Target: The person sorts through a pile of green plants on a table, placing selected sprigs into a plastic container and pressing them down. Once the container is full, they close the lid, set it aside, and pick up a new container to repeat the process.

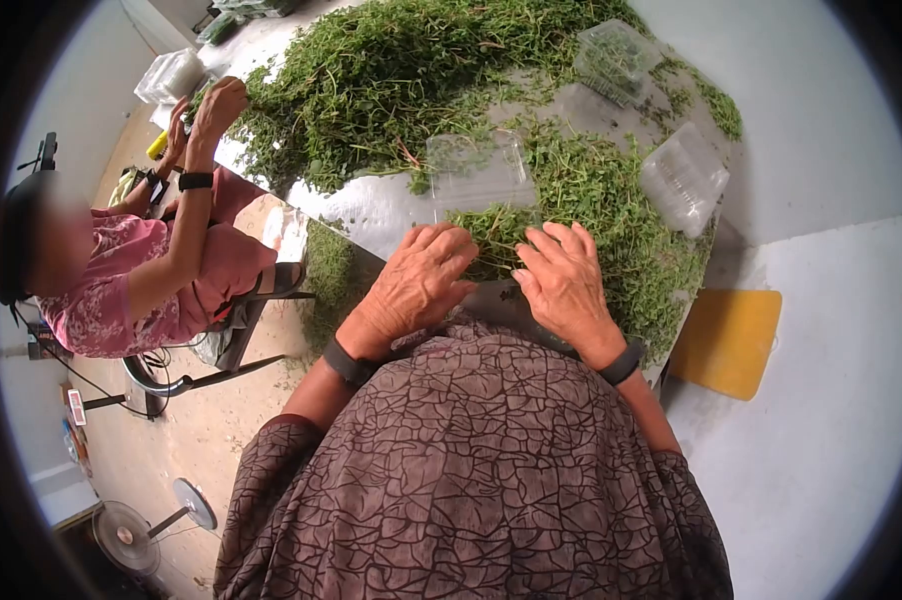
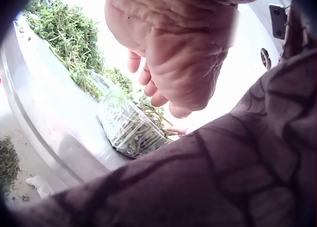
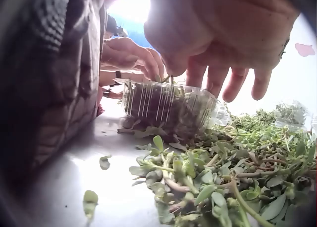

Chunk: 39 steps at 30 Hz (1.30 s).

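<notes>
A clear plastic clamshell box (image 3: 153, 102) full of leafy green stems stands on the silvery table before me, its lid (image 1: 479, 172) folded back away from me. My left hand (image 1: 423, 278) bends over the left side of the box, its fingertips right at the greens (image 1: 491, 236). In the left wrist view those fingers hang loosely above the box. My right hand (image 1: 565, 285) hovers on the opposite side with fingers spread downward. Its thumb (image 3: 177, 64) lies close to a stem poking up from the box.
A large heap of greens (image 1: 371, 95) covers the back of the table, with more (image 1: 621, 225) spread at the right. Two other clear boxes lie at the right, one empty (image 1: 685, 180), one holding greens (image 1: 616, 62). A person (image 1: 141, 270) sits at the left. A yellow stool (image 1: 728, 342) stands right.
</notes>
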{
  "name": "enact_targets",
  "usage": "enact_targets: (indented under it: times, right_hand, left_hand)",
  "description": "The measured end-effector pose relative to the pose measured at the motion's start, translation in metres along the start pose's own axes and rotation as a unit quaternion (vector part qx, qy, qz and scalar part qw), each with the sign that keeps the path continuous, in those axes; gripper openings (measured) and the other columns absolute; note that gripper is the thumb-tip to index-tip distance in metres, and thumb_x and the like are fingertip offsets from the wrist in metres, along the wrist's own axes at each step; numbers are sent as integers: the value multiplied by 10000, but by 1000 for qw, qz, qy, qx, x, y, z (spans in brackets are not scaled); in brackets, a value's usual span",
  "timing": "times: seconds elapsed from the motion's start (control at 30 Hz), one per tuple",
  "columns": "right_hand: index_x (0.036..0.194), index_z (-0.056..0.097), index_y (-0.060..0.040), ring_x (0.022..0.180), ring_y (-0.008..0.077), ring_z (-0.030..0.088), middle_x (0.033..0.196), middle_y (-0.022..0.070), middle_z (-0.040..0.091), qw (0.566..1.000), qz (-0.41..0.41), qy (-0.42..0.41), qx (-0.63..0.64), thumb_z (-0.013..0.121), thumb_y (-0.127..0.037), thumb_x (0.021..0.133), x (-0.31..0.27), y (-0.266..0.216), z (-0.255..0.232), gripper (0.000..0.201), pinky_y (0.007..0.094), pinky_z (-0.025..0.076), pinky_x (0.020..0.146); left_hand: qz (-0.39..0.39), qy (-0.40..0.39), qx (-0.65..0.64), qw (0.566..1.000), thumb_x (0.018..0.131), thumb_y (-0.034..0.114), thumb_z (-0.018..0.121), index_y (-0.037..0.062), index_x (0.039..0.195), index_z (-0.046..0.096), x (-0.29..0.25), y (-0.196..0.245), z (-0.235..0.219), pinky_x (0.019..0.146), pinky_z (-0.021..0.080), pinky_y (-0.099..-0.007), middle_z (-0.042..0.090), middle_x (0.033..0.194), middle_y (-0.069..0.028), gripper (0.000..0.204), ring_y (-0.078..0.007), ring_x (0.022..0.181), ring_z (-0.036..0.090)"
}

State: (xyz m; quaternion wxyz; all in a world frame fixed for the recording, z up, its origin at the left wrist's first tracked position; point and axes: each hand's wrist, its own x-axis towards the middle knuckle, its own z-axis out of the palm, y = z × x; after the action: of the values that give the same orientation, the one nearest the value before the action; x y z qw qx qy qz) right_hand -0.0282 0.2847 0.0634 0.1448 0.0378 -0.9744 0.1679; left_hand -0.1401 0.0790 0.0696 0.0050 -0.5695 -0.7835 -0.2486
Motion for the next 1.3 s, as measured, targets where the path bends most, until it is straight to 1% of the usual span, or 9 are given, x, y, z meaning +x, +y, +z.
enact_targets:
  times: [0.17,0.3,0.37,0.57,0.7,0.8,0.97,1.13,1.3]
  right_hand:
    - [1080,653,-16,1229,307,449,1236,169,578,1000,-31,-2,0,660,-208,828,1,-3,-5,317,498,272,1092]
    - [1084,650,-16,1233,322,443,1241,189,564,999,-38,-15,-10,662,-217,827,1,-2,0,327,501,273,1090]
    - [1085,647,-18,1231,337,439,1247,195,554,999,-31,-20,-11,658,-221,829,-1,-1,2,328,509,273,1086]
    - [1083,641,-22,1218,334,441,1234,187,558,999,-22,-18,-27,648,-232,834,-1,-1,5,327,518,275,1079]
    - [1082,639,-22,1214,330,442,1237,185,558,999,-17,-15,-31,648,-228,833,-2,-1,7,323,517,277,1079]
    - [1088,640,-24,1224,331,439,1243,182,557,999,-10,-19,-29,649,-226,832,-4,0,7,327,514,275,1083]
    - [1107,636,-26,1254,337,426,1268,196,543,1000,-12,-7,7,660,-240,829,-4,-1,3,352,503,270,1092]
    - [1090,638,-22,1254,339,425,1265,200,542,999,-36,-8,9,660,-255,832,1,-4,3,349,502,270,1092]
    - [1048,648,-18,1256,344,423,1251,198,550,1000,-11,-19,-10,660,-261,830,-2,1,10,327,502,271,1091]
  left_hand:
    - [36,-5,6,999,724,172,741,63,1231,534,10,5,-1,1016,369,-457,485,1286,-120,559,-314,1227,440]
    - [47,-8,15,999,712,196,749,40,1222,538,16,4,4,1041,352,-459,488,1266,-122,574,-313,1226,435]
    - [13,-11,19,1000,702,226,758,10,1195,546,15,1,4,1054,340,-460,494,1213,-124,579,-310,1205,442]
    - [11,10,60,998,696,297,765,-11,1134,564,13,-2,8,1027,338,-457,489,1066,-124,572,-320,1108,466]
    - [-20,3,56,998,719,332,744,-16,1107,568,11,-3,9,995,344,-454,487,1045,-125,551,-326,1089,467]
    - [-26,-9,38,999,775,380,705,-11,1093,566,7,-7,7,961,363,-455,494,1080,-130,523,-332,1090,464]
    - [-11,17,-16,1000,851,435,639,60,1213,558,13,-15,-10,1008,355,-473,481,1280,-143,528,-357,1183,436]
    - [55,-37,19,998,663,366,786,79,1236,551,21,-18,-3,1084,295,-507,488,1291,-132,683,-337,1268,409]
    - [61,-54,44,996,659,426,782,50,1131,578,18,-23,3,1090,281,-512,538,1172,-108,637,-305,1238,438]
